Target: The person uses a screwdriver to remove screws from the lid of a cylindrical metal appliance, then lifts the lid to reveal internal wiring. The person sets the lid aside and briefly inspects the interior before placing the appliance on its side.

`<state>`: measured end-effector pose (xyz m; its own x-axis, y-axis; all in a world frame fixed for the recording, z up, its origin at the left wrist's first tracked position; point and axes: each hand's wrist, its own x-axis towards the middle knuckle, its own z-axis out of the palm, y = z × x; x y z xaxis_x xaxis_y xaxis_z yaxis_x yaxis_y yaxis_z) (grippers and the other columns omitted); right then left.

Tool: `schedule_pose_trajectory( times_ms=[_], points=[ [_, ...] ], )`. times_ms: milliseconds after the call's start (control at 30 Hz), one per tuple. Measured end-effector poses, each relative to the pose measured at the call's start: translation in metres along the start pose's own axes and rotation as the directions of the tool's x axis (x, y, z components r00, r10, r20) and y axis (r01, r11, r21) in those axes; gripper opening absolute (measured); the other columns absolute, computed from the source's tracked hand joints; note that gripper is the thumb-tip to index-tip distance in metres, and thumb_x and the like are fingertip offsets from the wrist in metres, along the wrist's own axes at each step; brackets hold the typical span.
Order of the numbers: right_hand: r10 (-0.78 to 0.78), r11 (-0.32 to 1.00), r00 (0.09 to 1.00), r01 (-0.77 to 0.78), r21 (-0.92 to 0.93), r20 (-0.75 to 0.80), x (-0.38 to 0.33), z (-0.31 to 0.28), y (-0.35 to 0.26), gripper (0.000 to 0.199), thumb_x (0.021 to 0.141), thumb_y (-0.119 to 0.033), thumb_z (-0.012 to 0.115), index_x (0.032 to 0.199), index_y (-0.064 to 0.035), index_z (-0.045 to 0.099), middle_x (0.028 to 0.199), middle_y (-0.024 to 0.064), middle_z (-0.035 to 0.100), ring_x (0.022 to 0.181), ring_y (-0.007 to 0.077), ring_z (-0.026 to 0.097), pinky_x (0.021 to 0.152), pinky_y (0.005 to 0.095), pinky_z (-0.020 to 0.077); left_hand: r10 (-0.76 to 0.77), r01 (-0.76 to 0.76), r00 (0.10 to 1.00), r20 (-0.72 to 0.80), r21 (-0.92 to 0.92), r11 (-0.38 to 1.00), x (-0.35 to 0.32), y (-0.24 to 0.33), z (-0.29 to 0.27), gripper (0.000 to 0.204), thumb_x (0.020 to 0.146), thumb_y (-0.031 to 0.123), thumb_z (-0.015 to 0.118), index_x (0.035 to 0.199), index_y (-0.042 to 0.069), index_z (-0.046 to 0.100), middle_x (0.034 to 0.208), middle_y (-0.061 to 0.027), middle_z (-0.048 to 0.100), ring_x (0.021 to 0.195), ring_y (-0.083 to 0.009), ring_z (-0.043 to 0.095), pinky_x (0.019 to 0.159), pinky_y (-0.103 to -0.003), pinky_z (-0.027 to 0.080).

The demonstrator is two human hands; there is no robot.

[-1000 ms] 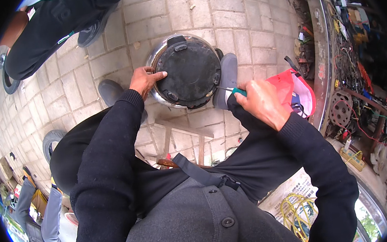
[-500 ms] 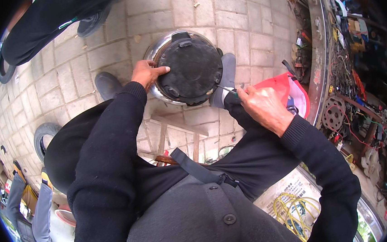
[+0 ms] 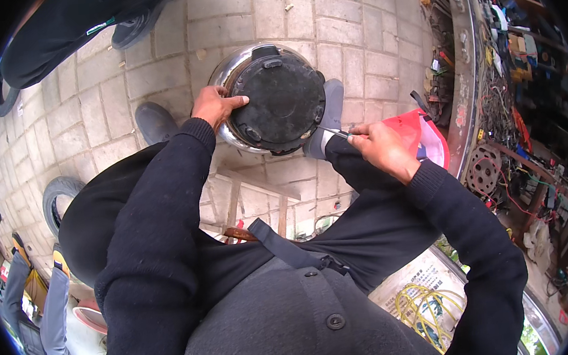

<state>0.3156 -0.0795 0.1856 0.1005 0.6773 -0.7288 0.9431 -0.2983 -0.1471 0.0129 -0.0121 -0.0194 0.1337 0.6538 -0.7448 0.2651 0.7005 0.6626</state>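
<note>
A round appliance with shiny metal sides and a black, disc-shaped face turned up, like an upturned electric cooker, sits between my feet. My left hand grips its left side, thumb on the black face and fingers against the metal. In my right hand is a thin screwdriver, pinched near its handle. Its shaft slants toward the lower right edge of the black face, where the tip appears to touch. The fingers of the right hand partly cover the handle.
A low wooden frame stands between my legs. Beside my right knee lies a red bag. Cluttered shelves of wires and parts line the right side. Another person's dark-clad leg reaches in at upper left; a tyre lies at left.
My right hand has shifted slightly left and its fingers have changed position on the screwdriver. The tip remains by the rim. My left hand and the appliance have hardly moved.
</note>
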Motion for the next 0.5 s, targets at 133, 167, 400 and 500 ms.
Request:
schedule_pose_trajectory(
  times_ms=[133, 167, 400, 500],
  points=[
    [-0.107, 0.973, 0.994, 0.107, -0.207, 0.01, -0.001, -0.002, -0.014, 0.036, 0.095, -0.026, 0.066, 0.124, -0.0068, 0.073, 0.105, 0.024, 0.074, 0.1, 0.0405, 0.071, 0.085, 0.0466, 0.0564, 0.001, -0.001, 1.0, 0.022, -0.003, 1.0, 0.001, -0.001, 0.0, 0.069, 0.074, 0.022, 0.091, 0.124, -0.016, 0.064, 0.111, -0.0258, 0.073, 0.102, -0.0288, 0.072, 0.095, -0.036, 0.054],
    [-0.1, 0.966, 0.995, 0.095, -0.241, -0.008, -0.002, -0.003, -0.016, 0.031, 0.094, -0.025, 0.066, 0.117, -0.0064, 0.074, 0.099, 0.0219, 0.074, 0.095, 0.0393, 0.072, 0.082, 0.047, 0.0566, 0.001, -0.001, 1.0, 0.028, -0.012, 1.0, 0.001, -0.001, 0.0, 0.069, 0.074, 0.023, 0.091, 0.124, -0.016, 0.064, 0.111, -0.0253, 0.073, 0.102, -0.0286, 0.072, 0.095, -0.035, 0.054],
    [-0.394, 0.824, 0.917, 0.319, -0.469, -0.068, -0.001, 0.003, -0.021, 0.012, 0.084, -0.017, 0.067, 0.085, -0.0058, 0.071, 0.07, 0.0147, 0.07, 0.069, 0.0332, 0.072, 0.065, 0.0467, 0.0565, -0.005, 0.009, 0.999, -0.04, 0.099, 0.995, -0.003, -0.003, 0.001, 0.068, 0.074, 0.027, 0.091, 0.125, -0.011, 0.067, 0.112, -0.0247, 0.073, 0.104, -0.0284, 0.072, 0.096, -0.036, 0.053],
    [-0.429, 0.765, 0.903, 0.351, -0.54, -0.02, -0.001, 0.006, -0.018, 0.012, 0.082, -0.014, 0.068, 0.088, -0.0037, 0.07, 0.069, 0.0142, 0.07, 0.067, 0.0301, 0.073, 0.06, 0.044, 0.0564, 0.008, -0.004, 0.999, -0.038, 0.104, 0.995, -0.002, -0.005, 0.002, 0.068, 0.074, 0.028, 0.091, 0.125, -0.011, 0.066, 0.114, -0.0257, 0.073, 0.105, -0.029, 0.072, 0.096, -0.036, 0.053]
  ],
)
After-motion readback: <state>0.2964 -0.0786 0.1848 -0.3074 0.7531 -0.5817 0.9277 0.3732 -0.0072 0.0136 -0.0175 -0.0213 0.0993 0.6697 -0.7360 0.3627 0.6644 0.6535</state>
